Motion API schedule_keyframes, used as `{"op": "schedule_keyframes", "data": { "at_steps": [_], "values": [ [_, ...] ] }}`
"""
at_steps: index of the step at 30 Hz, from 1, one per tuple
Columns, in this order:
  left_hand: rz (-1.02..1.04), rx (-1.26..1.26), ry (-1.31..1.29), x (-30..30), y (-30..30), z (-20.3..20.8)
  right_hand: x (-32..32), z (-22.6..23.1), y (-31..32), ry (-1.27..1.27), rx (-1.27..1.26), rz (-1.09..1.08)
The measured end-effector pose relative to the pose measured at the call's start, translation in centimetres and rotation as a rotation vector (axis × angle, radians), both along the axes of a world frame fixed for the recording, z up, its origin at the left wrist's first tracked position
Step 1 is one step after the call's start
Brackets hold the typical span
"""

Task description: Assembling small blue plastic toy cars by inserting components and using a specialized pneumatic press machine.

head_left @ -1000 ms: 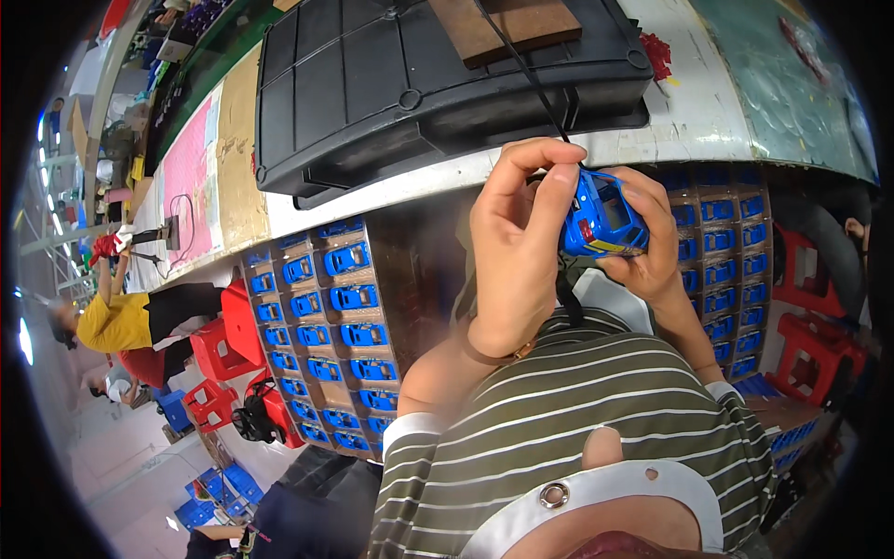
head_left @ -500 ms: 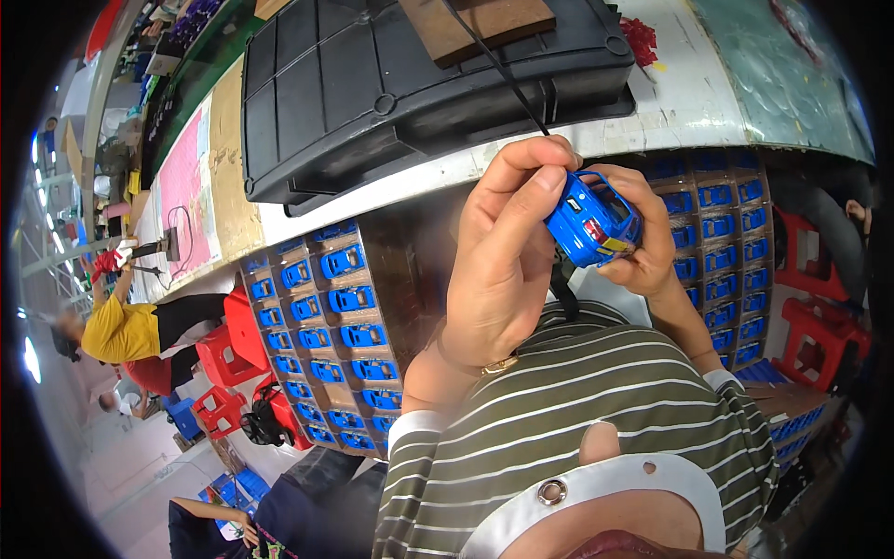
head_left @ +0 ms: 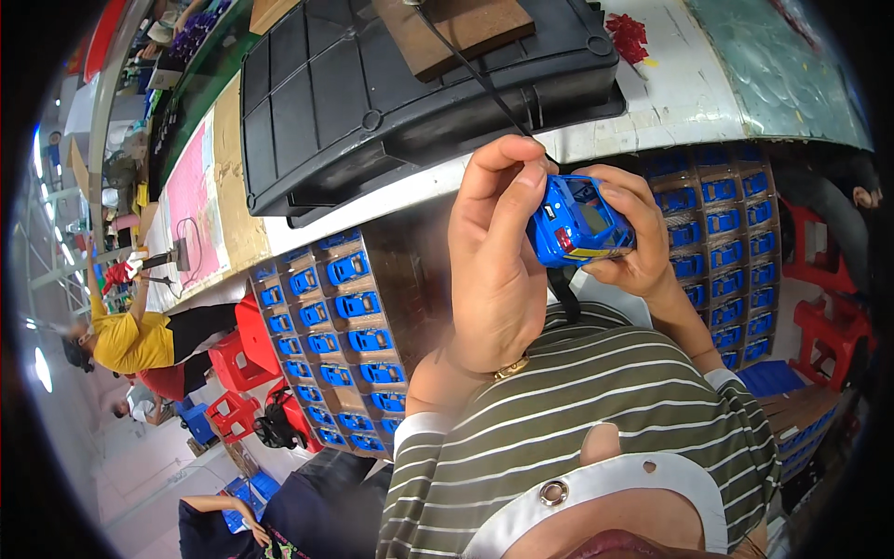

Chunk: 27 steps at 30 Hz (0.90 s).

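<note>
A blue toy car [head_left: 579, 224] with dark windows and red and yellow rear markings is held up in front of my striped top. My right hand [head_left: 643, 224] wraps around its right side, thumb below and fingers above. At the car's left edge, my left hand [head_left: 503, 224] has thumb and forefinger pinched together by the bodywork. Whatever sits between those fingertips is too small or hidden to make out. A thin black cord [head_left: 466, 65] passes behind the left fingertips, and a black strip shows below the car.
A large black plastic crate [head_left: 317, 93] lies on the white bench, with a wooden block [head_left: 466, 33] on top. Partitioned boxes of blue toy cars [head_left: 363, 340] stand at my left and right. Red stools [head_left: 819, 335] and other people [head_left: 140, 340] are around.
The toy car has shifted slightly left and turned, so more of its windows show. Both hands have moved with it, still close together. The surroundings have shifted a little in view.
</note>
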State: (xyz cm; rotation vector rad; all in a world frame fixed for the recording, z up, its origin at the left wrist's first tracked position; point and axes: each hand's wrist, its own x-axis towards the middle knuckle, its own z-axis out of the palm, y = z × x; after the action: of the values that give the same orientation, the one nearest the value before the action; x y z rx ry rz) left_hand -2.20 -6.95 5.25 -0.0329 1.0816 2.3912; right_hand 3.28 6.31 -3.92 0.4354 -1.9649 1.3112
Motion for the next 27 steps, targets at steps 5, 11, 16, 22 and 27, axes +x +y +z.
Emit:
{"op": "schedule_keyframes", "data": {
  "at_steps": [5,11,16,22,27],
  "values": [
    [-0.168,0.05,-0.041,-1.1,0.0,-0.4,0.4,-0.7,0.4,-0.002,-0.064,0.034],
    [-0.239,0.109,-0.072,-0.5,0.3,-0.1,0.6,-1.1,0.7,-0.011,-0.216,0.143],
    [-0.246,0.085,-0.08,-0.1,0.7,0.6,0.9,-1.1,0.6,-0.004,-0.271,0.154],
    [-0.281,0.067,0.001,0.1,1.5,0.4,1.2,-1.4,1.0,0.017,-0.304,0.188],
    [-0.305,0.07,0.045,0.3,1.7,0.5,1.4,-1.3,1.0,0.012,-0.412,0.256]
  ]
}}
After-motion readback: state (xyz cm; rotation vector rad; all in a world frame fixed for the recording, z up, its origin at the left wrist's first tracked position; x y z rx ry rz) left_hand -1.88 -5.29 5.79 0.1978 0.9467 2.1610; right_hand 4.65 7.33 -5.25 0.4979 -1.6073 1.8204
